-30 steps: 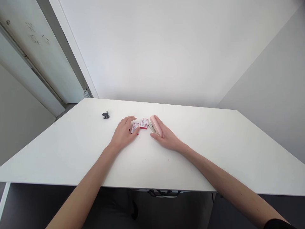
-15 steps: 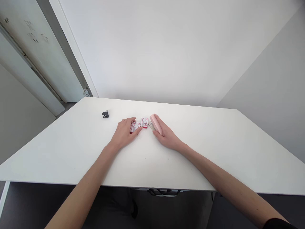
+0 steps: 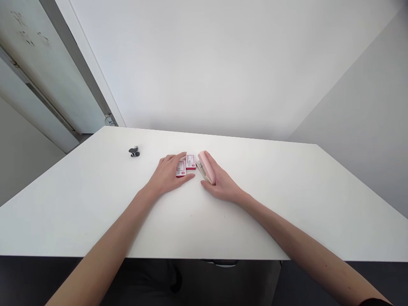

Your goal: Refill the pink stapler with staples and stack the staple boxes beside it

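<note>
Two small white-and-red boxes, probably staple boxes, lie side by side on the white table: the left box (image 3: 180, 168) a little nearer, the right box (image 3: 190, 162) a little farther. My left hand (image 3: 167, 173) rests around them from the left, thumb stretched along the near side and index finger along the far side; its palm and fingers hide part of the left box. Just right of the boxes is a pink stapler (image 3: 207, 168) with a pale base. My right hand (image 3: 223, 183) wraps it from the right, thumb at its near end, fingers behind it.
A small black clip-like object (image 3: 134, 151) lies at the far left of the white table (image 3: 270, 204). A white wall (image 3: 204, 68) stands behind the table. Dark space shows below the near edge.
My left thumb has moved off the boxes and now stretches out in front of them. My right hand stays on the stapler. The view has shifted slightly.
</note>
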